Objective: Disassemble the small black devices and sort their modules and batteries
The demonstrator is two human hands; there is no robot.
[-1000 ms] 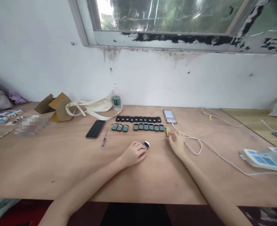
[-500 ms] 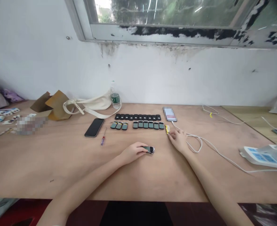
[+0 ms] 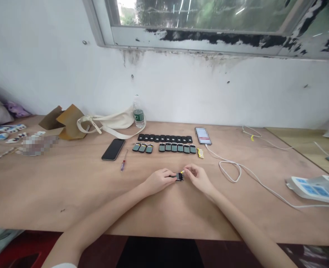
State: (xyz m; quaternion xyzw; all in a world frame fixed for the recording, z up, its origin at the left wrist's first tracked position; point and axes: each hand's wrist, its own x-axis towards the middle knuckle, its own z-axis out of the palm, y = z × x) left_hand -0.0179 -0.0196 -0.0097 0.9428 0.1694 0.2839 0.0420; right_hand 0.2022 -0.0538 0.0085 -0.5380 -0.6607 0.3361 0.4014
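Near the middle of the table, my left hand (image 3: 161, 181) grips a small black device with a grey face (image 3: 179, 177). My right hand (image 3: 200, 178) pinches a small yellow-and-white piece (image 3: 182, 172) at the device's right end; whether the two touch I cannot tell. Beyond my hands lies a row of similar grey-faced devices (image 3: 174, 147), with three more (image 3: 142, 148) to its left. Behind them runs a row of black covers (image 3: 164, 138). Several more yellow-and-white pieces (image 3: 200, 153) lie at the row's right end.
A screwdriver (image 3: 123, 162) and a dark phone (image 3: 113, 149) lie on the left. Farther back stand a water bottle (image 3: 139, 116), a cream bag (image 3: 114, 121) and a brown paper bag (image 3: 73, 121). A lit phone (image 3: 203, 136) trails a white cable (image 3: 253, 178) toward a power strip (image 3: 309, 188).
My right hand has moved left and nearer from the group of yellow-and-white pieces, bringing one to the device. My left hand still holds the device in about the same place.
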